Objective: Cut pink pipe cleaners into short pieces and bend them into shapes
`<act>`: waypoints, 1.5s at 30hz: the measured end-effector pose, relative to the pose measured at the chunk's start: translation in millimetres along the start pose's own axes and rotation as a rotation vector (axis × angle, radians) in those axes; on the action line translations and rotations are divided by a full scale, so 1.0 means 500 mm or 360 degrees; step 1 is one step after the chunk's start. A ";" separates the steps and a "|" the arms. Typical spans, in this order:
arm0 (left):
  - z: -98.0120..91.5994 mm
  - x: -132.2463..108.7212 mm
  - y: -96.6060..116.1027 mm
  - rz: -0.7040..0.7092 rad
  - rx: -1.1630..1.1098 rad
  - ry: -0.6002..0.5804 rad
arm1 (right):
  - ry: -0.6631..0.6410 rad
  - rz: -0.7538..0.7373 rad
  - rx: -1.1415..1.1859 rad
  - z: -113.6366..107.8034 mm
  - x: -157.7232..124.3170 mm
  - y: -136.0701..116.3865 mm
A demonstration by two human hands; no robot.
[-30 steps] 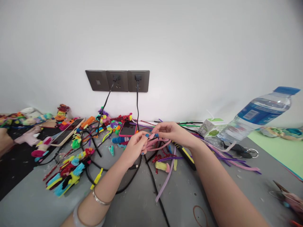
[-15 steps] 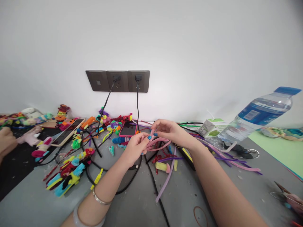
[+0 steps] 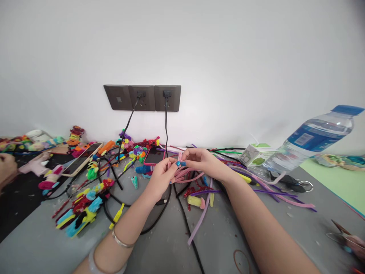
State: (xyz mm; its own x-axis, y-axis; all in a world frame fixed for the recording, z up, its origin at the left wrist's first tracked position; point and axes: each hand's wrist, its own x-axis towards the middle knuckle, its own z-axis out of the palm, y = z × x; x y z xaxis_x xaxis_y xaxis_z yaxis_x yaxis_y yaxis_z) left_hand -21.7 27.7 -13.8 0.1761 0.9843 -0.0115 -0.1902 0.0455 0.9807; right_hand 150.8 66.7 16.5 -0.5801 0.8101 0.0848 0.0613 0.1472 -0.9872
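My left hand (image 3: pixel 162 177) and my right hand (image 3: pixel 203 163) meet over the middle of the table, thumbs almost touching. Both are closed on pink pipe cleaners (image 3: pixel 189 175); a short pink end pokes up between the fingertips, and several pink strands trail below and to the right. The fingers hide just how the strands are bent. Beneath my right wrist lie a pale yellow and pink fuzzy piece (image 3: pixel 196 201), a lilac pipe cleaner (image 3: pixel 201 222) and some glittery red strands.
Several colourful pipe-cleaner figures (image 3: pixel 82 209) and a phone (image 3: pixel 82 159) lie at left. Black cables cross the table (image 3: pixel 159 247). At right are a juice carton (image 3: pixel 256 154), a tilted water bottle (image 3: pixel 309 139) and scissors (image 3: pixel 340 228). Another person's hand (image 3: pixel 7 169) shows at far left.
My right hand has shifted slightly left, closer to my left hand, and its fingers have come down onto the pink pipe cleaner. The other person's hand has moved slightly left.
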 end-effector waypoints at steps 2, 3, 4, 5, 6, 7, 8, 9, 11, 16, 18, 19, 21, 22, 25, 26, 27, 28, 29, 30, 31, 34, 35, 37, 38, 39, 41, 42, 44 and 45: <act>0.001 -0.001 0.000 -0.0003 -0.0033 -0.0010 | -0.0014 -0.0001 0.0032 0.001 0.000 -0.002; 0.001 -0.001 0.001 -0.0008 -0.0048 -0.0022 | -0.0014 -0.0001 0.0041 0.001 -0.001 -0.004; 0.001 -0.002 0.002 -0.0009 -0.0047 -0.0033 | -0.0012 0.0002 0.0048 0.001 -0.001 -0.005; 0.001 -0.003 0.003 -0.0003 -0.0023 -0.0044 | -0.0007 0.0007 0.0056 0.001 -0.002 -0.007; 0.000 -0.004 0.004 0.0012 0.0026 -0.0051 | -0.0004 0.0013 0.0061 0.001 -0.002 -0.008; -0.002 -0.005 0.005 0.0034 0.0091 -0.0052 | -0.0001 0.0018 0.0065 0.001 -0.003 -0.010; -0.003 -0.005 0.006 0.0058 0.0161 -0.0048 | -0.0002 0.0023 0.0067 0.001 -0.003 -0.011; -0.005 -0.005 0.006 0.0082 0.0222 -0.0037 | -0.0004 0.0025 0.0066 0.001 -0.003 -0.011; -0.009 -0.004 0.006 0.0118 0.0309 -0.0012 | -0.0021 0.0015 0.0066 0.002 -0.004 -0.013; -0.015 -0.003 0.009 0.0185 0.0486 -0.0034 | -0.0123 0.0039 0.0084 -0.002 -0.007 -0.020; -0.017 -0.003 0.015 0.0192 0.0536 -0.0089 | -0.0171 0.0084 0.0081 -0.007 -0.010 -0.023; -0.018 -0.004 0.019 0.0193 0.0567 -0.0122 | -0.0194 0.0117 0.0083 -0.010 -0.011 -0.023; -0.022 -0.005 0.026 0.0180 0.0646 -0.0203 | -0.0247 0.0206 0.0086 -0.016 -0.014 -0.024; -0.024 -0.005 0.028 0.0166 0.0687 -0.0244 | -0.0272 0.0253 0.0080 -0.018 -0.015 -0.023; -0.029 -0.003 0.028 0.0106 0.0767 -0.0312 | -0.0302 0.0340 0.0044 -0.022 -0.017 -0.021; -0.030 -0.002 0.027 0.0103 0.0779 -0.0305 | -0.0284 0.0343 0.0031 -0.021 -0.016 -0.021; -0.031 -0.001 0.025 0.0115 0.0792 -0.0284 | -0.0255 0.0331 0.0017 -0.020 -0.015 -0.021; -0.030 -0.001 0.023 0.0144 0.0811 -0.0253 | -0.0220 0.0311 0.0001 -0.018 -0.014 -0.021; -0.029 -0.001 0.021 0.0182 0.0841 -0.0222 | -0.0182 0.0291 -0.0018 -0.016 -0.013 -0.021; -0.027 -0.001 0.019 0.0221 0.0879 -0.0193 | -0.0143 0.0277 -0.0038 -0.014 -0.012 -0.021; -0.025 -0.001 0.018 0.0254 0.0917 -0.0167 | -0.0107 0.0274 -0.0054 -0.013 -0.011 -0.021; -0.018 -0.004 0.014 0.0305 0.0968 -0.0112 | -0.0005 0.0287 -0.0044 -0.012 -0.010 -0.019; -0.016 -0.005 0.013 0.0313 0.0970 -0.0099 | 0.0025 0.0271 -0.0022 -0.012 -0.010 -0.017; -0.014 -0.007 0.012 0.0321 0.0990 -0.0083 | 0.0069 0.0193 0.0034 -0.014 -0.010 -0.014; -0.013 -0.008 0.012 0.0322 0.1013 -0.0084 | 0.0083 0.0144 0.0056 -0.014 -0.010 -0.012; -0.013 -0.009 0.012 0.0323 0.1042 -0.0088 | 0.0083 0.0099 0.0066 -0.013 -0.009 -0.012; -0.013 -0.012 0.014 0.0330 0.1093 -0.0110 | 0.0071 0.0044 0.0048 -0.010 -0.008 -0.011; -0.014 -0.013 0.015 0.0338 0.1105 -0.0124 | 0.0070 0.0037 0.0027 -0.009 -0.008 -0.011; -0.015 -0.014 0.016 0.0361 0.1107 -0.0146 | 0.0070 0.0059 -0.0013 -0.006 -0.007 -0.011; -0.016 -0.014 0.017 0.0371 0.1105 -0.0150 | 0.0071 0.0079 -0.0019 -0.006 -0.007 -0.010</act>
State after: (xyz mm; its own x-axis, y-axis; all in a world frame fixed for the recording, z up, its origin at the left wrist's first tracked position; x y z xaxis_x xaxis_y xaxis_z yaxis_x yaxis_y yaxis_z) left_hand -32.1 22.4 -7.1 0.2939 0.9350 0.1987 0.4168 -0.3124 0.8537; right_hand 155.0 64.9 21.6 -0.5392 0.8412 0.0421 0.0987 0.1128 -0.9887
